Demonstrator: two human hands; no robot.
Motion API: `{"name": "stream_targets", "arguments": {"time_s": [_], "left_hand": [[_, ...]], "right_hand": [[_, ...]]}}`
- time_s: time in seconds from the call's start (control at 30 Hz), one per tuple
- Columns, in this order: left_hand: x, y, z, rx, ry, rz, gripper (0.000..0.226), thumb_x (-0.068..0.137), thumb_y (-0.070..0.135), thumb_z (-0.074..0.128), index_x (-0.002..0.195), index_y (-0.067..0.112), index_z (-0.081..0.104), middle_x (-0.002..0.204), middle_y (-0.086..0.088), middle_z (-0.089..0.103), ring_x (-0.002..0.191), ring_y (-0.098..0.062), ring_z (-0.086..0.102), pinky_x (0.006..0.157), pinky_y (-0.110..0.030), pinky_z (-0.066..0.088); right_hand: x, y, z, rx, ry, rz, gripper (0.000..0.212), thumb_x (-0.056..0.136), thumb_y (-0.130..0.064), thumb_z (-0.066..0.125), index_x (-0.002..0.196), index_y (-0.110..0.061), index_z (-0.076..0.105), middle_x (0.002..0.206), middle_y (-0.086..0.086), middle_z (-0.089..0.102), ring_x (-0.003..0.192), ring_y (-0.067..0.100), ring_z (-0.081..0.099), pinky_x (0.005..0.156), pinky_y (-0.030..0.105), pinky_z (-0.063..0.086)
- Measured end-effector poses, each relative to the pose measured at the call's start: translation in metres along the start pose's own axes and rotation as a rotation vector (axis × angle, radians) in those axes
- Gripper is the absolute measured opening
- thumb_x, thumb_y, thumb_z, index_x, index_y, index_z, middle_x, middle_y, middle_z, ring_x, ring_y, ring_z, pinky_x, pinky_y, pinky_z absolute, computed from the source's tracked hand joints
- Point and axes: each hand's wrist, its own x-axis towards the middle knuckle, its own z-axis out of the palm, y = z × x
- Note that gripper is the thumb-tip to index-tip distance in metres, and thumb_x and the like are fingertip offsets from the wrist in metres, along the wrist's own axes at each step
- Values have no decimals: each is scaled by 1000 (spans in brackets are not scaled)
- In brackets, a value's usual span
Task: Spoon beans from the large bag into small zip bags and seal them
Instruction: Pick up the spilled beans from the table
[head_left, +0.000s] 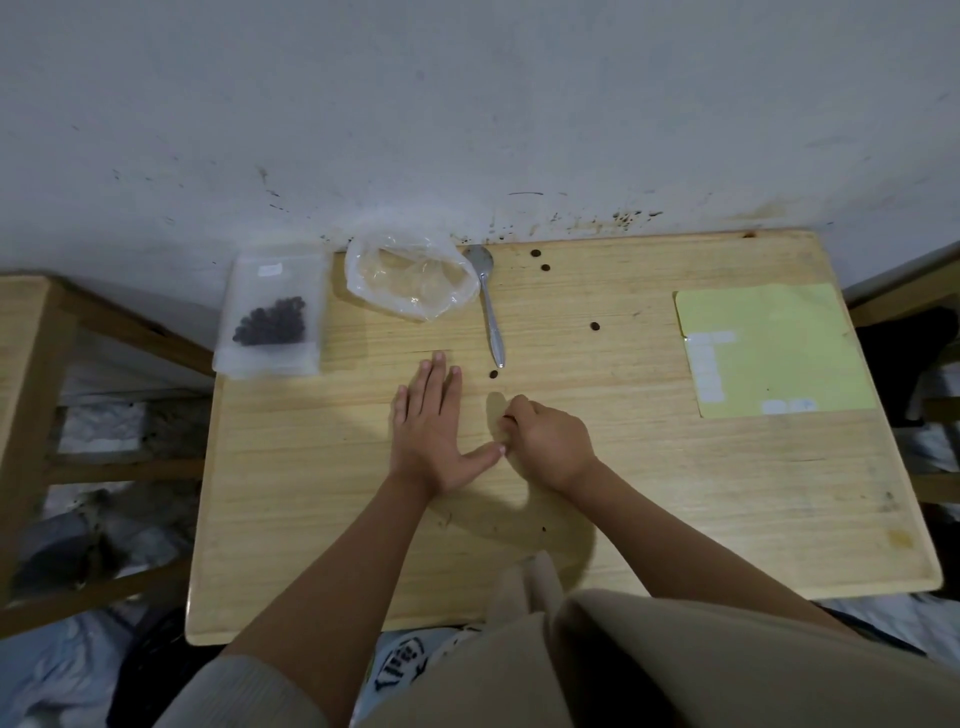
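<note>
My left hand (431, 441) lies flat on the wooden table (649, 493), fingers straight and palm down. Just to its right, my right hand (545, 441) is curled, and its fingertips pinch what looks like a small dark bean (506, 417). The large clear bag (410, 275) lies crumpled at the back by the wall and looks empty. A metal spoon (491, 312) rests beside it, bowl toward the wall. A small zip bag (272, 317) holding dark beans lies at the back left corner, overhanging the table's edge.
Loose beans lie on the table: one near the spoon handle's tip (493, 374), one at mid right (595, 326), two near the wall (540, 261). A yellow sheet (779, 332) with white labels lies at the right. A wooden frame (31, 374) stands left of the table.
</note>
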Motion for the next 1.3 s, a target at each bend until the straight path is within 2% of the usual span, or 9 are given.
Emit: {"name": "stream_targets", "arguments": {"time_s": [0.07,0.23,0.47,0.6,0.77,0.97,1.1,1.17,1.3], "left_hand": [[0,1,-1,2,-2,-3,114,67,83,37,152,16,3,159,-3,-13,145,-17,-16,118,-44,-4],[0,1,-2,14,-7,0,114,67,86,29,152,16,0,159,-4,-15,145,-17,-18,118,-45,-4],[0,2,-2,23,-5,-3,115,67,87,29,152,16,1,159,-3,-15,145,-17,-17,117,-44,-5],[0,3,-3,22,-8,-8,114,68,86,31,152,16,-1,158,-2,-18,144,-16,-20,117,-43,-7],[0,2,-1,7,14,-3,113,68,84,36,152,15,5,159,-3,-12,146,-17,-14,117,-44,-4],[0,1,0,-5,34,6,113,68,83,41,152,13,11,160,-5,-5,147,-19,-8,116,-45,0],[1,1,0,-21,55,8,112,67,82,43,151,12,18,160,-6,2,147,-21,-1,116,-45,3],[1,1,0,-32,62,12,112,67,83,43,150,12,20,160,-7,4,147,-22,1,115,-45,4],[1,1,0,-35,67,18,112,67,83,43,150,12,22,160,-8,6,147,-22,3,115,-46,4]], "right_hand": [[2,-3,-3,-1,0,1,20,85,-20,60,83,-2,50,52,5,55,33,25,47,38,13,10],[7,-3,-16,392,-39,245,12,95,-13,43,102,-3,44,64,1,51,49,14,43,43,25,30],[13,-6,-29,1013,32,590,35,84,8,42,59,-12,57,55,0,50,47,7,41,44,16,33],[17,-11,-37,1304,-20,667,34,87,-5,46,53,-7,54,45,4,41,34,10,28,39,17,21],[26,-15,-33,1125,2,666,56,99,-36,40,53,-8,54,33,0,40,26,11,30,34,16,26],[27,-12,-24,1092,-43,523,26,99,-14,43,96,-5,68,59,3,58,27,9,37,31,18,30],[30,-10,-21,1145,-20,563,29,97,-3,43,88,-12,69,64,4,59,34,8,40,36,20,35],[33,-9,-18,1078,51,567,29,94,-3,46,82,-13,70,67,2,63,51,11,54,52,21,43],[34,-8,-14,679,210,422,22,88,-28,63,83,-9,72,59,3,63,50,13,52,52,23,40]]}}
